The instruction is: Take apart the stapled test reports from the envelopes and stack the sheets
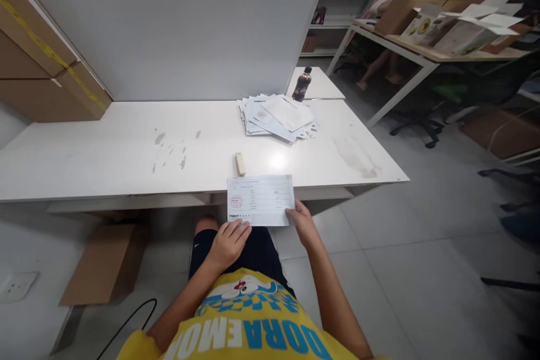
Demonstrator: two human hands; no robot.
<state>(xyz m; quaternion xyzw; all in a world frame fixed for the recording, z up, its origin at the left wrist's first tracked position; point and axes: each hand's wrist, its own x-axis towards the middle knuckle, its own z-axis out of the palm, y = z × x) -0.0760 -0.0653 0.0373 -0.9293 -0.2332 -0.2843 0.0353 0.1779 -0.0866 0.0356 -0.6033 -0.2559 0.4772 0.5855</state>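
A printed paper slip [264, 201] with a red round stamp is held level at the front edge of the white table [105, 152]. My left hand [230, 243] has its fingers closed on the lower left edge of the slip. At the slip's lower right corner, my right hand [304, 224] pinches it, thumb on top. Just beyond the slip lies a small cream-coloured block [240, 163]. Farther back sits an untidy pile of similar papers [274, 115], some with red stamps.
A dark drink bottle [302, 84] stands behind the pile, near a grey partition [189, 28]. Cardboard boxes [37, 67] are at the left, another box [105, 261] below the table. A person's legs [377, 67] show under a table at the right.
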